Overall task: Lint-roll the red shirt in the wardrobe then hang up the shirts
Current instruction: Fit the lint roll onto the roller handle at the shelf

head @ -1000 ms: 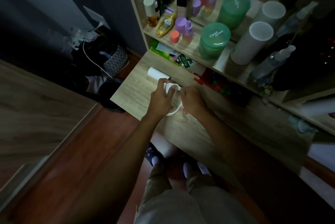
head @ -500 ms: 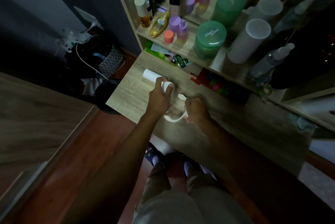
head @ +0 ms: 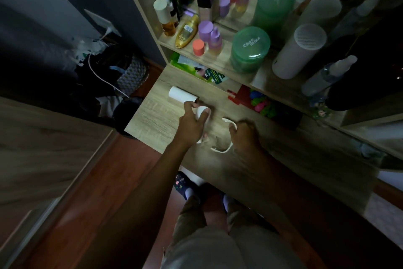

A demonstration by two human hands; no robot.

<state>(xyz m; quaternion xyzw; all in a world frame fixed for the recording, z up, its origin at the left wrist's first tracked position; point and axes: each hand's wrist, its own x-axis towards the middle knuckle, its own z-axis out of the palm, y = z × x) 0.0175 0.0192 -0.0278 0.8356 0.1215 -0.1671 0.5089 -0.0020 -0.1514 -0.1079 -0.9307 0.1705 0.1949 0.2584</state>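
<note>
Left hand [head: 192, 126] grips a roller [head: 201, 111], right hand [head: 245, 138] a white handle [head: 225, 149], apart over the desk [head: 152, 120]; jar [head: 250, 49] beyond reads "Char miss".

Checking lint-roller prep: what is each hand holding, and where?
Left hand grips the lint roller around its body; right hand holds a white curved piece by its upper end.

The pale wooden desktop [head: 152, 120] carries a white roll [head: 182, 94] — lying on its side.
</note>
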